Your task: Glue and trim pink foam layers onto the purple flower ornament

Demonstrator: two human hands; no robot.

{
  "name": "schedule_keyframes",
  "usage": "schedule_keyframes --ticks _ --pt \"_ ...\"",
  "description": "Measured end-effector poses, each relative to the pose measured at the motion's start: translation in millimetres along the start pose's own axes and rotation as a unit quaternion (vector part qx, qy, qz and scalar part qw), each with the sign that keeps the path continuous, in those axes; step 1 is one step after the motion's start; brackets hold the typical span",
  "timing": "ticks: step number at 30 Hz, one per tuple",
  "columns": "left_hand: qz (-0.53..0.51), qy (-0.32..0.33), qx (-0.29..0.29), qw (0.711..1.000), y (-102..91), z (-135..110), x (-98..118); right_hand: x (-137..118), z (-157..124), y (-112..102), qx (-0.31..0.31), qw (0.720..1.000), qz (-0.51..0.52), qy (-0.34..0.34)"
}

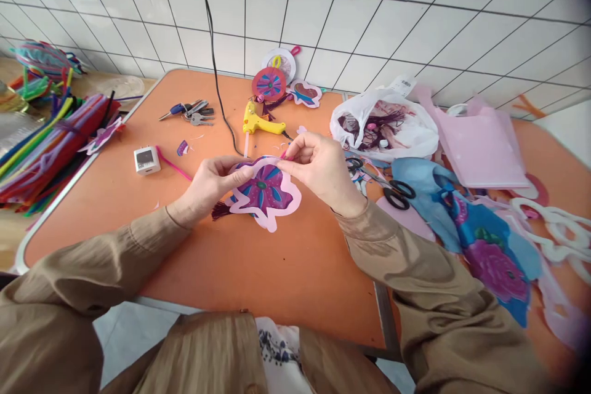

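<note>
Between my two hands, above the orange table, is a flower-shaped cutout [290, 200] with a pale pink border and a purple and blue flower in its middle. My left hand [217, 181] grips its left edge, thumb on top. The thumb and forefinger of my right hand [314, 166] pinch its upper edge, where a bit of bright pink shows at the fingertips. A dark purple tassel [221, 210] hangs out on the cutout's left side. Just beyond my hands lies a yellow glue gun [261, 122] on its side. Its cord runs off to the right.
Keys [191, 111] and a white charger plug [146, 160] lie at left, with pipe cleaners [50, 148] farther over. Finished-looking round ornaments [269, 83] rest by the wall. Scissors [392, 191], a white plastic bag [392, 132] and fabric scraps [496, 258] spread at right. A black cable [210, 24] hangs down.
</note>
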State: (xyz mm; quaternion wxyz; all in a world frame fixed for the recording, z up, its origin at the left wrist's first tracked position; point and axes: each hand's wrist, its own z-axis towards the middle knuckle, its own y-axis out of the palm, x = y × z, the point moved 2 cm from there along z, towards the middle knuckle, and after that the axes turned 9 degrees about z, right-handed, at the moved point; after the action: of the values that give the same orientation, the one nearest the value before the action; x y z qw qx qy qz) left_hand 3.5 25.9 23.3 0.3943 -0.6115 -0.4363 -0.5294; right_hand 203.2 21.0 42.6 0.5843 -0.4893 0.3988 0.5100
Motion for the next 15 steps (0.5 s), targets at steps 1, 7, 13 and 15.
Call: schedule_keyframes --ticks 1,7,13,15 --pt "0.03 0.017 0.006 0.999 -1.1 3.0 6.0 0.3 -0.4 0.5 -0.004 1.0 0.002 -0.001" --pt "0.191 0.076 -0.083 0.975 11.0 17.1 32.6 -1.4 -2.7 2.6 -0.022 0.999 0.006 -0.025" --pt "0.135 0.047 -0.049 0.988 17.2 24.1 28.8 -14.1 -7.8 -3.3 -0.01 0.999 0.036 -0.031" --pt "0.109 0.035 -0.026 0.993 16.0 24.6 26.3 -17.9 -9.8 -6.9 0.0 0.999 0.035 -0.022"
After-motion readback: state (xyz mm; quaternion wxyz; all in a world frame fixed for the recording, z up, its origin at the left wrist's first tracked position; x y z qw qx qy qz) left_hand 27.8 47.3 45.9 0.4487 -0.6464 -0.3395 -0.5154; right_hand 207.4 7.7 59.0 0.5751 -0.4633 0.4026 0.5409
